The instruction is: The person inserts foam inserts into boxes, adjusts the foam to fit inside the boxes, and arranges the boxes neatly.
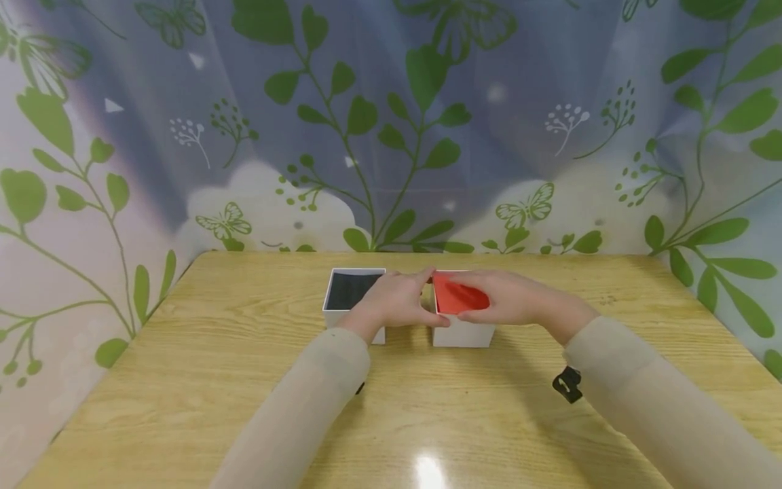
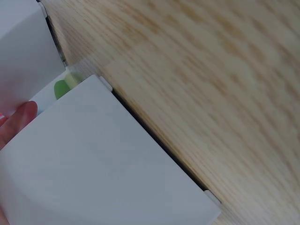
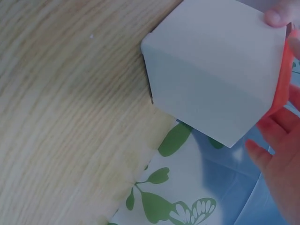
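Observation:
Two white open-topped boxes stand side by side: the left box (image 1: 354, 318) has a black inside, and red, cloth-like material (image 1: 451, 299) fills the top of the right box (image 1: 463, 333). My left hand (image 1: 397, 299) reaches across the left box and grips the right box's left side, thumb at the front and a finger at the back. Over the right box, my right hand (image 1: 510, 295) holds the red material between thumb and fingers. In the right wrist view, the red edge (image 3: 281, 84) bulges past the rim near my right fingers (image 3: 276, 124).
Both boxes rest on a wooden table (image 1: 244, 380), toward its far edge. Behind and beside it hangs a curtain (image 1: 379, 136) printed with leaves and butterflies. A small black device (image 1: 568, 384) sits under my right sleeve (image 1: 635, 380).

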